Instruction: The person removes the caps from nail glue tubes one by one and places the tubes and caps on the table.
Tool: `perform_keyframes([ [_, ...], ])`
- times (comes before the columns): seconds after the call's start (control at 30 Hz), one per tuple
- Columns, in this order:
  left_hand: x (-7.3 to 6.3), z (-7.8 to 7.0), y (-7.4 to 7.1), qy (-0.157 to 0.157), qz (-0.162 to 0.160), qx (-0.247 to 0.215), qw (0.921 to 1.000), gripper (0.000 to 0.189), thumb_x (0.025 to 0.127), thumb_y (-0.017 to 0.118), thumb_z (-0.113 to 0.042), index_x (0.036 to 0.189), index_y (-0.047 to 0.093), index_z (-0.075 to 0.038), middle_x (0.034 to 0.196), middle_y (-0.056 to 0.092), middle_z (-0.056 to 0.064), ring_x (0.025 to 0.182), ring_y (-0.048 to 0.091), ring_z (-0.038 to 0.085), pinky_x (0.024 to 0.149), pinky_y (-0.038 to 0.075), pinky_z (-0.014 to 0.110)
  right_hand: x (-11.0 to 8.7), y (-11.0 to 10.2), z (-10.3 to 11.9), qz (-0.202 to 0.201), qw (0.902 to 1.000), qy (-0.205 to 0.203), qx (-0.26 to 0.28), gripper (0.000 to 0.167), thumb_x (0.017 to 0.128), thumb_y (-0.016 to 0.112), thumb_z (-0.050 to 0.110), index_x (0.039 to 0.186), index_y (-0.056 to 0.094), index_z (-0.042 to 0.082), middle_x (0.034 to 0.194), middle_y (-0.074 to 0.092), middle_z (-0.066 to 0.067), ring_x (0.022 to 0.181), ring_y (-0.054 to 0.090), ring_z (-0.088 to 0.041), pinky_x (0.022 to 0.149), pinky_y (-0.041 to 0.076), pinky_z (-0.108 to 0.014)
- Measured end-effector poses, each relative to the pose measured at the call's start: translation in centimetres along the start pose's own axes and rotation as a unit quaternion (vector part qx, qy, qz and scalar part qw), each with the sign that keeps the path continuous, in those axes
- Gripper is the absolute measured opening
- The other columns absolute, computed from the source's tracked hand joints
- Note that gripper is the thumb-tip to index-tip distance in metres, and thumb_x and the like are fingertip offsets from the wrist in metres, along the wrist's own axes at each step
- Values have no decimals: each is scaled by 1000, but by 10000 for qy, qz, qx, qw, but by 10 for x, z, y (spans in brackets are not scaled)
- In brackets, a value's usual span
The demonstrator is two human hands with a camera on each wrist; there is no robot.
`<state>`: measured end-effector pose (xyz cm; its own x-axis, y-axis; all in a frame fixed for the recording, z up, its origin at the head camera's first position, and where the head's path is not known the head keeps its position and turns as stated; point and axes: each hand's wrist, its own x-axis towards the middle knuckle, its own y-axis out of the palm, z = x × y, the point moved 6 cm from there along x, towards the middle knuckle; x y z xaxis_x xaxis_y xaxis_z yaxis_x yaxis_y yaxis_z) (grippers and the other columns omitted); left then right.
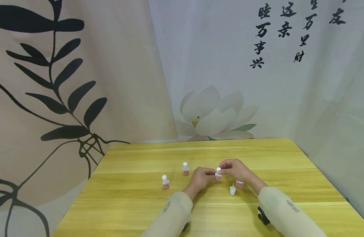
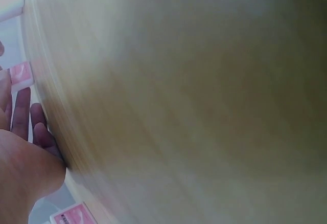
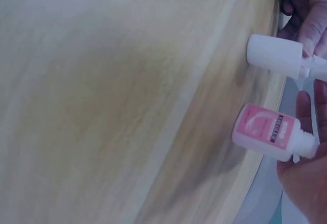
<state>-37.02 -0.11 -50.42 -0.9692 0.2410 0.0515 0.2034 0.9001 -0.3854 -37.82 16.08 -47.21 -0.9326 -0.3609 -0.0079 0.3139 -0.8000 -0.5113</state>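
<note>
A small white bottle with a pink label (image 1: 218,177) stands between my two hands near the middle of the table. My left hand (image 1: 201,179) pinches its body from the left, and the label also shows in the left wrist view, where the bottle (image 2: 21,75) is at the edge. From the right, my right hand (image 1: 235,169) holds the white cap (image 1: 218,170) at the bottle's top between thumb and fingers. Below that hand, an uncapped bottle (image 3: 264,132) stands with its threaded neck bare. Beside it a loose white cap (image 3: 275,55) rests with its thin stem pointing up.
Two capped bottles stand left of my hands, a nearer one (image 1: 165,182) and a farther one (image 1: 185,169). The wooden table (image 1: 125,210) reaches back to a printed cloth (image 1: 229,65) hanging behind it.
</note>
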Motion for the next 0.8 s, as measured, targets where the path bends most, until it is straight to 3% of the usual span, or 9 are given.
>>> perform_keyframes([
  [0.33,0,0,0,-39,76,9,10000,12,83,82,-25,90,80,-16,91,73,-9,85,59,5,78,49,28,0,1,-4,110,9999,-75,53,18,94,70,25,105,70,11,100,69,1,98,60,-18,92,47,-46],
  [0.8,0,0,-1,48,144,-32,9999,14,83,82,-27,91,81,-16,94,74,-8,90,62,5,81,51,29,2,1,-4,8,10000,89,-22,17,89,77,27,99,72,14,96,70,3,94,60,-18,89,48,-42],
])
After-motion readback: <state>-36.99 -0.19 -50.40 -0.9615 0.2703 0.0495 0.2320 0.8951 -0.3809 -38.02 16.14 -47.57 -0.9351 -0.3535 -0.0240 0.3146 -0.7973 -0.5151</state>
